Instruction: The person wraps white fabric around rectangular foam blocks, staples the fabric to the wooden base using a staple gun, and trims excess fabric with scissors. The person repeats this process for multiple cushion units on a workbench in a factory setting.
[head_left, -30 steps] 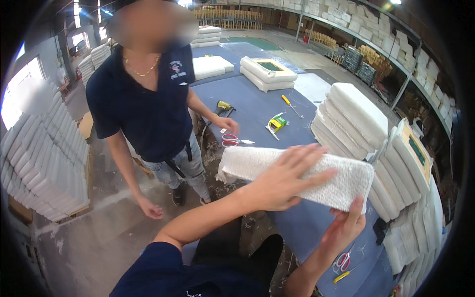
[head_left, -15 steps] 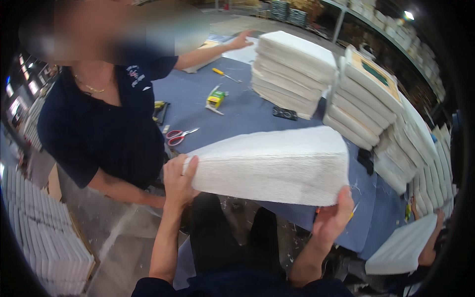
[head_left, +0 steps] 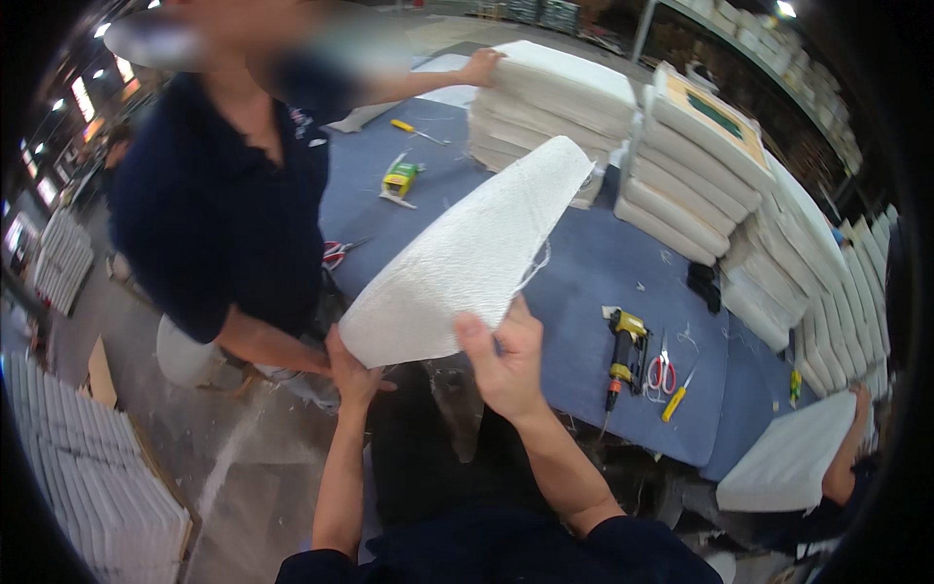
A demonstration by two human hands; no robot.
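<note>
While it is held up in the air, white cushion point(head_left: 457, 268): it is in front of the person's body and tilts, low end on the left, thin end up to the right. I see no words on this side.
Left hand point(head_left: 354, 376): its fingers are clamped on the low left corner; some of them are hidden.
Right hand point(head_left: 508, 362): its thumb is on the front and its fingers go behind, so it pinches the bottom edge.
Loose string point(head_left: 541, 263): white, by the cushion's right edge.
Blue table point(head_left: 584, 282): it is behind the cushion.
Power tool point(head_left: 626, 348): yellow and black, on the table; any words are too small to read.
Red scissors point(head_left: 662, 374): just beside the tool.
Near screwdriver point(head_left: 673, 407): yellow handle, just beside the scissors.
Small box point(head_left: 399, 179): green and yellow, farther back; its print is too small to read.
Far screwdriver point(head_left: 403, 127): yellow handle, past the box.
Co-worker point(head_left: 209, 185): on the left, in a dark shirt; the pale marks on the chest are too blurry to read. One hand point(head_left: 481, 68) touches a cushion stack point(head_left: 550, 97).
Framed stack point(head_left: 686, 185): more cushions; the top one shows wood around a green patch.
</note>
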